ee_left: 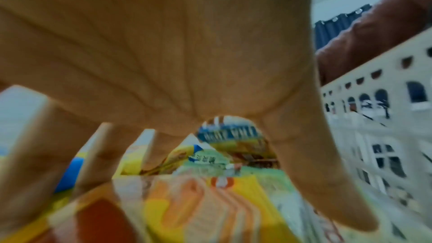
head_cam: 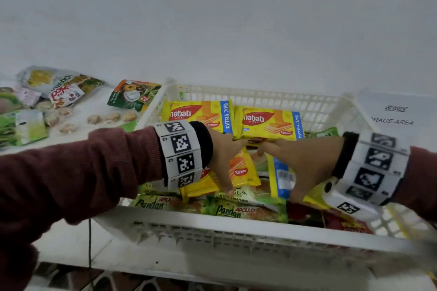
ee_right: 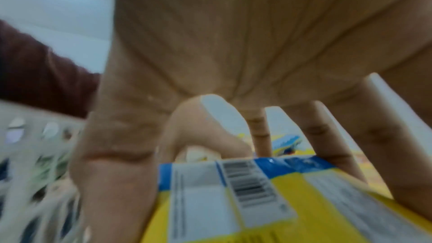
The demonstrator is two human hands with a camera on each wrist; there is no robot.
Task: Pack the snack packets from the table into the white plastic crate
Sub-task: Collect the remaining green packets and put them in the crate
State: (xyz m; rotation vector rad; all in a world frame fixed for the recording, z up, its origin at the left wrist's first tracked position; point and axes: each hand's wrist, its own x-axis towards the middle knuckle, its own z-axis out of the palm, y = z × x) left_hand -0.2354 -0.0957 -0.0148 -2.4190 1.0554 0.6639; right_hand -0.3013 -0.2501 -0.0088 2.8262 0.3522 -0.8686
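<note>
Both my hands are down in the crate (head_cam: pixel 260 98), fingers spread and fairly straight, pressing flat on wafer packs rather than gripping them. My left hand (head_cam: pixel 223 153) lies on a face-up pack (head_cam: pixel 241 170); my right hand (head_cam: pixel 305 160) lies on a pack turned barcode-up (head_cam: pixel 282 178), its long axis running away from me. Through the blur, my right thumb seems merely to rest at its edge. More packets (head_cam: pixel 59 92) wait on the table (head_cam: pixel 94 106) to my left, nearer my left hand.

Yellow wafer packets (head_cam: pixel 269 123) flat inside white crate (head_cam: pixel 260 229).
</note>
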